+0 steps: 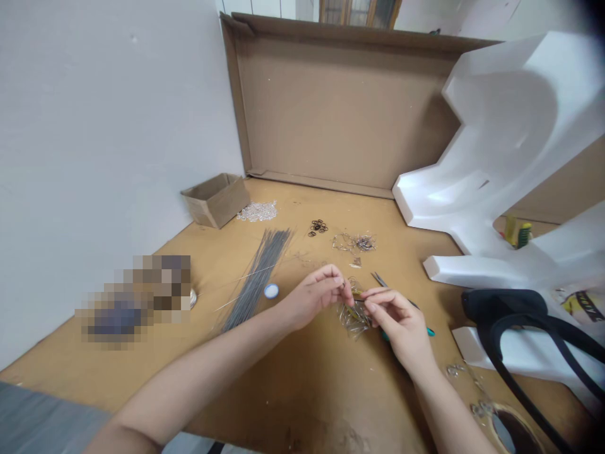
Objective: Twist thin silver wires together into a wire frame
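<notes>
My left hand [322, 291] is closed in a pinch above the table, on something too small to make out. Close beside it, my right hand [399, 321] pinches a thin dark strip [359, 301] between thumb and fingertips. Beneath both hands lies a tangle of shiny wire pieces [353, 323], with a bit of yellow showing among them. A cutting tool with teal handles [430, 331] rests partly hidden under my right hand, its pointed tips [377, 277] facing away. To the left of my left hand sits a small round white-and-blue lid or tub [271, 291].
A bundle of grey wires [259, 274] lies left of centre. Behind are clear beads [258, 211], black rings [317, 227], silvery wire bits [363, 242] and a small cardboard box [215, 200]. White foam [496, 139] and a black strap [503, 302] stand right.
</notes>
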Motion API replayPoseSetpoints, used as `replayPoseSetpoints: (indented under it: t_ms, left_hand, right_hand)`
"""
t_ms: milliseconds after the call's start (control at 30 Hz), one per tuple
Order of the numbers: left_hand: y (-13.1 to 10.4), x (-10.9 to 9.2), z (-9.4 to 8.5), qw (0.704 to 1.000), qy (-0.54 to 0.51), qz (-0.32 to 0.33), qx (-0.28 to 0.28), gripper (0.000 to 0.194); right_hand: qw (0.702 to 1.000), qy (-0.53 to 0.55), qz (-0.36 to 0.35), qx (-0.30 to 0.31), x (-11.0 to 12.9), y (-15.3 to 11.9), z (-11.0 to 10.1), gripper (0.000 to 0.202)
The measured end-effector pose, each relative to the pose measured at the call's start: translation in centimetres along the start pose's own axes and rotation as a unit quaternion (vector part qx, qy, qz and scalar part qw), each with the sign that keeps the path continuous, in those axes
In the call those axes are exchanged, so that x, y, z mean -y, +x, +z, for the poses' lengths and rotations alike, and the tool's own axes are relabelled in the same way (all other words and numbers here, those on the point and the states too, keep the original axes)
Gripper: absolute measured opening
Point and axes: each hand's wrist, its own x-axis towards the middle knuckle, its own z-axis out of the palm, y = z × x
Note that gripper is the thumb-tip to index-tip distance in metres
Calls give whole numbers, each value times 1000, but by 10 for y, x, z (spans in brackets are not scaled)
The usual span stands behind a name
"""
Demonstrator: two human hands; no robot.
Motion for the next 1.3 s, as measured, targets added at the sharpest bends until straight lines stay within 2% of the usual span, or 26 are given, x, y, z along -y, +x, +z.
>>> replayPoseSetpoints:
  t_ms: [167, 233, 300, 400, 467, 633, 833, 1000, 1167, 1300]
  left_hand:
    - [-3, -5, 3, 979, 180, 77, -50, 15]
    - [-5, -7, 4, 976, 200, 80, -42, 15]
    - [-5, -8, 4, 985, 159, 62, -14, 14]
    - [-4, -7, 3, 998, 40, 40, 11, 13]
    - [-4, -5, 3, 1000, -13, 22, 17, 12]
    - [-3, 2, 2, 998, -58, -35, 13, 12]
    - [-1, 8, 4, 993, -76, -92, 0, 17]
    - [-1, 6, 6, 992, -71, -102, -5, 19]
    - [-2, 9, 6, 993, -70, -94, -8, 23]
    - [-2, 9, 6, 992, -75, -98, -14, 27]
  right_hand:
    - [983, -164, -85, -13, 0, 0, -3, 8]
    - [972, -205, -116, -30, 1, 0, -4, 7]
    - [964, -216, -145, -50, 2, 0, -6, 6]
    - [960, -214, -175, -49, 3, 1, -8, 6]
    - [954, -216, -205, -29, 4, 0, -7, 9]
    - [922, -257, -284, 57, 6, 0, -5, 26]
    - [880, -337, -312, 122, 6, -1, -9, 28]
    - [862, -378, -313, 131, 8, -3, -9, 22]
    - [873, -358, -306, 127, 9, -5, -6, 19]
    - [885, -359, -268, 129, 8, -6, -4, 15]
